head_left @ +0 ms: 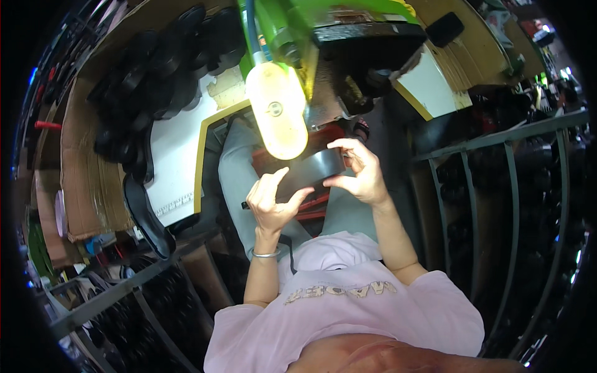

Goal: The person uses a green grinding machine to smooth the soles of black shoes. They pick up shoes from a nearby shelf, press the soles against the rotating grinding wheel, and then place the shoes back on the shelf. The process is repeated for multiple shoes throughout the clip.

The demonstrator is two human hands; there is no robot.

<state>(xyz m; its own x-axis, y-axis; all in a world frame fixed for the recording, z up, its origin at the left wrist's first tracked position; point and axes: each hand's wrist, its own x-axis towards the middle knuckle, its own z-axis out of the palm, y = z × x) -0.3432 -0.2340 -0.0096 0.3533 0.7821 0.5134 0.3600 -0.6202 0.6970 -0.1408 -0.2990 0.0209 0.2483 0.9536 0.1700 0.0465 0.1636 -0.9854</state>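
Note:
A thick, dark shoe sole (314,170) with a smooth, shiny curved side is held up between my two hands, just below a lit lamp (275,110). My left hand (273,200) grips its left end, with the thumb along the lower edge and the fingers on top. Around the right end, the fingers and thumb of my right hand (359,171) are closed. My palms and the lamp's glare hide some of the sole. Past the lamp stands a green machine (280,31) with a dark head (367,40).
To the left, black soles (155,68) lie piled by a cardboard wall (93,186) on a white, yellow-edged table (171,155). One long sole (148,217) rests at that table's near edge. Metal racks (513,205) flank me on both sides. Another dark piece (445,30) sits on cardboard at far right.

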